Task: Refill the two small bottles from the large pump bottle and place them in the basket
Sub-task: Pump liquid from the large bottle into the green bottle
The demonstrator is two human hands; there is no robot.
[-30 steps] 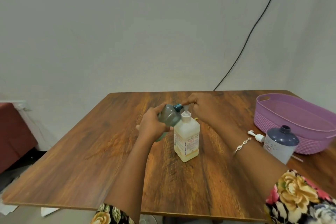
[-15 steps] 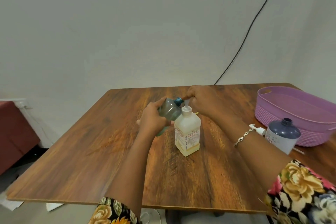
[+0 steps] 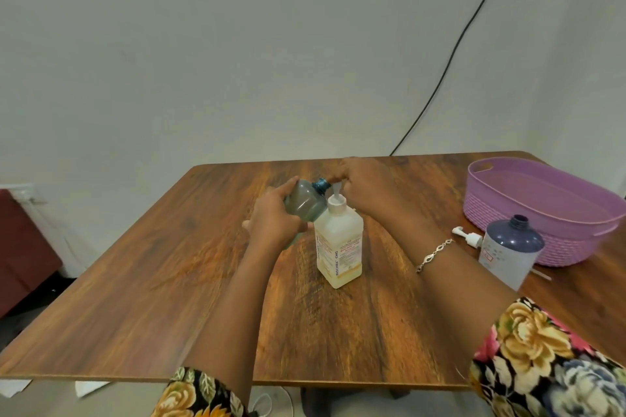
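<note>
My left hand (image 3: pixel 274 220) grips a small grey-green bottle (image 3: pixel 303 201), tilted so that its blue open neck points at the pump spout. The large pump bottle (image 3: pixel 338 244), pale yellow with a label, stands upright at the middle of the wooden table (image 3: pixel 169 281). My right hand (image 3: pixel 366 186) curls over its pump head, and the white stem shows below the fingers. A second small bottle (image 3: pixel 508 250) with a dark blue shoulder and open neck stands at the right. The purple basket (image 3: pixel 559 247) behind it looks to hold nothing.
A white pump cap (image 3: pixel 469 237) lies on the table between my right wrist and the second bottle. A black cable (image 3: pixel 450 54) runs down the wall to the table's far edge. A dark red piece of furniture (image 3: pixel 23 247) stands left of the table.
Both hands keep their hold. More of the pump stem shows under my right hand than before. The view has shifted a little, so the table sits lower in frame.
</note>
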